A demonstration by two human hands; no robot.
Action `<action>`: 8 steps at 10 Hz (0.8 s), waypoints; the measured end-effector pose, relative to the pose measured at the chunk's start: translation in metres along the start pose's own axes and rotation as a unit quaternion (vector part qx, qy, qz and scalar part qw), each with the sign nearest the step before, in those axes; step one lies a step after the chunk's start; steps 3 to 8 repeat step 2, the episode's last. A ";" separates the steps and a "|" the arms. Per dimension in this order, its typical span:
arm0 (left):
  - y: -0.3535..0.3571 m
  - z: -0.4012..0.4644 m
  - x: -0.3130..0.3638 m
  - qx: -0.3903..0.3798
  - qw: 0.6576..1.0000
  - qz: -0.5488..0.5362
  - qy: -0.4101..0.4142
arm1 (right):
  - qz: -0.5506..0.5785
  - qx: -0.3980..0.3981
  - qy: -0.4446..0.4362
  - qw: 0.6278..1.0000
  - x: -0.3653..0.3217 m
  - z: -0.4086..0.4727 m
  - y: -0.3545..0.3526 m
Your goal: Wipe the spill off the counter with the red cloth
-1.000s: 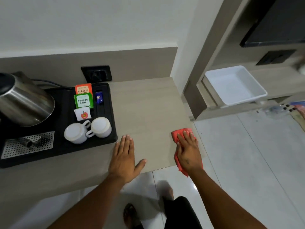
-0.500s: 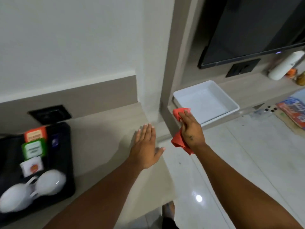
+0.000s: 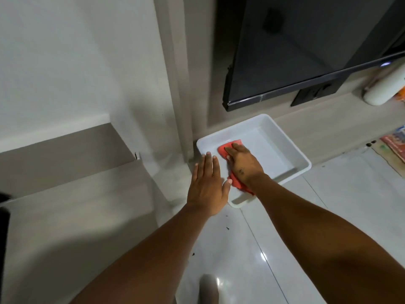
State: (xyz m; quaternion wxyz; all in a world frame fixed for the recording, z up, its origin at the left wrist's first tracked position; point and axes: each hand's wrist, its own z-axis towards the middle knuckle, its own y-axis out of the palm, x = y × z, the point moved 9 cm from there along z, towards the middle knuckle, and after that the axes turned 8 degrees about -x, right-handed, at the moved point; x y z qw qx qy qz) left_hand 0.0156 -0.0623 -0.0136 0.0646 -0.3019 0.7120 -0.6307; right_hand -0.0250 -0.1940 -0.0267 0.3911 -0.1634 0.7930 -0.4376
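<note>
Head view, looking down at two bare arms reaching forward. At far left, the pale wood-grain table (image 3: pixel 72 207) that was being wiped a second ago now shows only its bare right-hand part, with no spill visible on it; the black tray of cups and tea packets has slid almost out of the picture, leaving a dark sliver at the left edge. Moving right, the left hand (image 3: pixel 208 183) hovers flat and empty, fingers together and thumb out, no longer resting on the table but held past its end, just beside the near-left corner of a white plastic tub (image 3: pixel 291 148). Right of it, the right hand (image 3: pixel 243 164) is pressed palm-down on the red cloth (image 3: pixel 228 151), fingers closed over the cloth inside the tub; a fold of cloth trails out under the wrist. One second earlier this hand and cloth were at the table's right edge; half a second ago they were in mid-air. The tub sits on a low shelf beneath a dark television (image 3: pixel 306 47). The move suggests the wiping is finished and the cloth is being put down in the tub.
</note>
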 end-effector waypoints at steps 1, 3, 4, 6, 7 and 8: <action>0.003 -0.005 -0.009 0.012 1.000 -0.010 0.001 | -0.047 0.029 -0.024 0.998 -0.012 -0.002 -0.007; -0.016 -0.019 -0.023 0.037 0.999 -0.026 -0.003 | -0.067 0.153 -0.124 0.978 -0.052 -0.029 -0.033; -0.016 -0.019 -0.023 0.037 0.999 -0.026 -0.003 | -0.067 0.153 -0.124 0.978 -0.052 -0.029 -0.033; -0.016 -0.019 -0.023 0.037 0.999 -0.026 -0.003 | -0.067 0.153 -0.124 0.978 -0.052 -0.029 -0.033; -0.016 -0.019 -0.023 0.037 0.999 -0.026 -0.003 | -0.067 0.153 -0.124 0.978 -0.052 -0.029 -0.033; -0.016 -0.019 -0.023 0.037 0.999 -0.026 -0.003 | -0.067 0.153 -0.124 0.978 -0.052 -0.029 -0.033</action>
